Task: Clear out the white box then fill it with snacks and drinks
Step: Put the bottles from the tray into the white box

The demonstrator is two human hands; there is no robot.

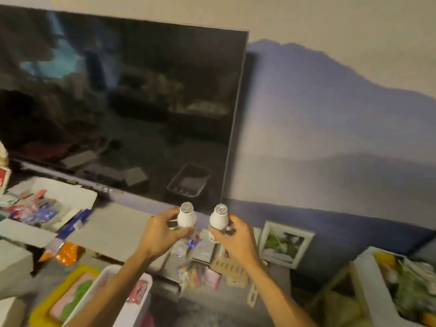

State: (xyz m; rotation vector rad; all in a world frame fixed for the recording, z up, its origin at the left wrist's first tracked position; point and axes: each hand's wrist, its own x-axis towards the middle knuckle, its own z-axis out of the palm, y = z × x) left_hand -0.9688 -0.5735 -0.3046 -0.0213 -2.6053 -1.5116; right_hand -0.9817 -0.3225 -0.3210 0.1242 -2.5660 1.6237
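In the head view, my only feed, the left hand [160, 234] is curled round a small white drink, the left bottle [186, 217]. The right hand [238, 241] is wrapped round its twin, the right bottle [219, 219]. Both bottles stand upright with foil caps up, apart from each other, just in front of the lower right corner of the television [118, 102].

I cannot say for sure which white box is the task's. An open white box [77, 192] holding snacks sits below the television's left half. A white tub [111, 277] lies nearer me, under the left forearm. A third box [363, 286] stands well right of the screen.

My worries:
- The bottles are close to the screen, so a careless swing could strike the glass.
- With three candidate boxes, I could drop the drinks into the wrong one.
- Loose packets [195, 274] litter the surface below the television's corner, and a bottle set down on them would likely topple.
- The right hand grips low on its bottle, so that bottle may tip as it moves.
- The framed picture [283, 244] leaning right of the corner could be knocked over.
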